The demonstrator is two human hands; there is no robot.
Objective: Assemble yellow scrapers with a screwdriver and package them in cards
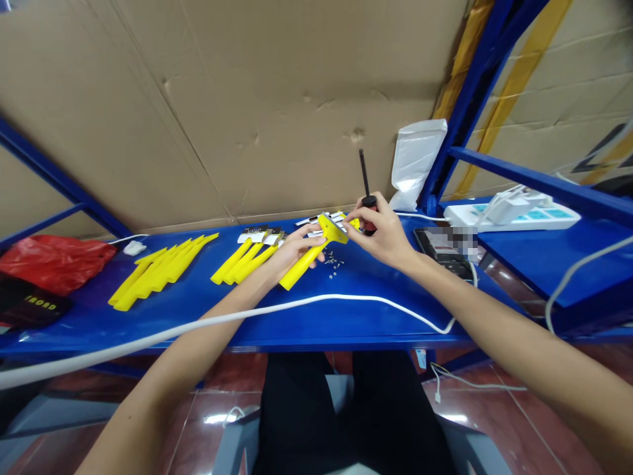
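Observation:
My left hand (297, 249) is closed around a yellow scraper (302, 267), its handle slanting down to the left and its wide head up. My right hand (386, 234) grips a screwdriver (364, 175) with a dark shaft that points upward, away from the scraper. The thumb and fingertips of that hand reach the edge of the scraper's head; any small part between them is too small to make out. Below the scraper, several small screws and nuts (333, 265) lie loose on the blue table (316, 326). Behind both hands, a few printed packets and yellow pieces are partly hidden.
Several yellow handles (161, 277) lie in a row at left, with more yellow scrapers (242, 264) nearer the middle. A red plastic bag (59, 260) rests far left. A white cable (316, 300) crosses in front. A phone-like dark device (440, 247) and power strip (514, 214) are at right.

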